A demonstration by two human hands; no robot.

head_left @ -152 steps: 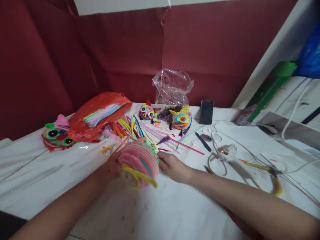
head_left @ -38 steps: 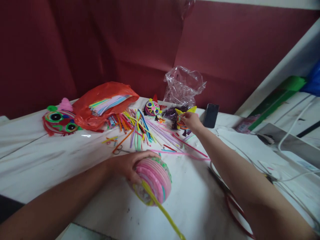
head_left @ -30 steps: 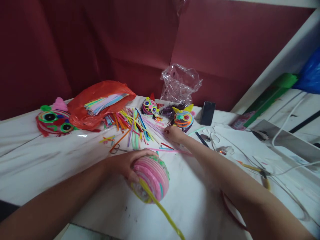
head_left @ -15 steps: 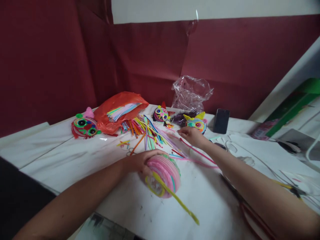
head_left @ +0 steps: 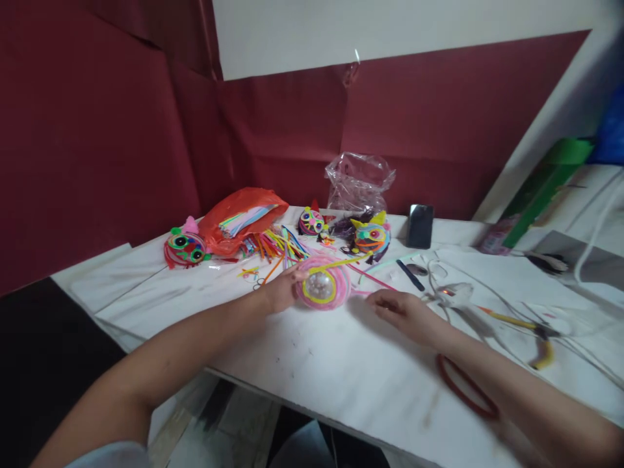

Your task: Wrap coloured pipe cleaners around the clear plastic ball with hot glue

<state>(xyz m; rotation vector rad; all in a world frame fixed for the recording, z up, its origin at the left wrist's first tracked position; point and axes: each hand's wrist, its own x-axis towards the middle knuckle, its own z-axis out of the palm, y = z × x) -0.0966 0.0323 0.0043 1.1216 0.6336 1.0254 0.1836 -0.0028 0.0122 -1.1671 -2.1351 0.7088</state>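
Observation:
My left hand (head_left: 285,290) grips the edge of a round craft piece (head_left: 336,292), wound with pink pipe cleaners. Its clear middle is ringed in yellow and faces me. From its top a yellow pipe cleaner (head_left: 344,262) sticks out to the right, its end free. My right hand (head_left: 397,309) hovers over the table just right of the piece, fingers loosely bent and apart, with nothing visible in them. A pink pipe cleaner (head_left: 361,293) lies between that hand and the piece. Beneath my right forearm, red scissor handles (head_left: 465,390) show in part.
Finished animal faces (head_left: 185,248) stand at the back, beside a red bag (head_left: 244,221) of pipe cleaners and loose ones. A clear plastic bag (head_left: 359,182) and a phone (head_left: 420,226) are behind. Yellow-handled pliers (head_left: 541,344) and cables lie right.
My left hand has raised and turned the craft piece, so its clear middle faces me and the yellow strip points up-right. My right hand has drawn back from the animal faces toward me.

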